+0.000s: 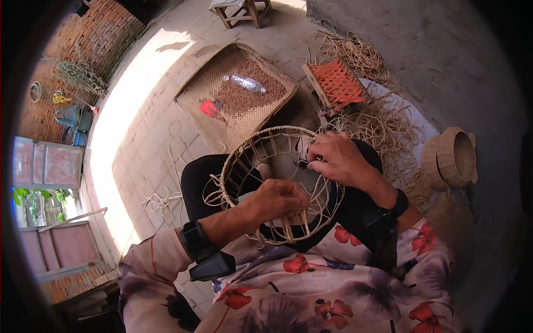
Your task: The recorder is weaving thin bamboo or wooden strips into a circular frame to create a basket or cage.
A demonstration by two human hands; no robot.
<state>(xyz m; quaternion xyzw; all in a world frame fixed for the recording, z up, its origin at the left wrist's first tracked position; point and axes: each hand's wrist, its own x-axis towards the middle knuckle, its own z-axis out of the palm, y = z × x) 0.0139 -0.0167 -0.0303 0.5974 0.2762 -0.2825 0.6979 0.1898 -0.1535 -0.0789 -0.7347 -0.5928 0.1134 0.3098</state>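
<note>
An unfinished open-mesh basket (224, 176) of twisted straw cord rests on my lap, its round rim facing up. My left hand (277, 198) is closed inside the near part of the basket, with pale cord strands (300, 218) running down from its fingers. At the basket's right far side, my right hand (340, 159) bends over the rim with thumb and fingers drawn together on it. What exactly lies between those fingertips is hidden. Loose cord ends stick out at the basket's left side.
Beyond my knees, a square woven tray (202, 130) holds brown grains, a clear plastic bottle (248, 84) and a red item (210, 108). Rightward are a low stool (338, 83) with orange webbing, heaped straw cord (383, 130) and finished woven baskets (456, 157). Another stool (244, 12) stands far off.
</note>
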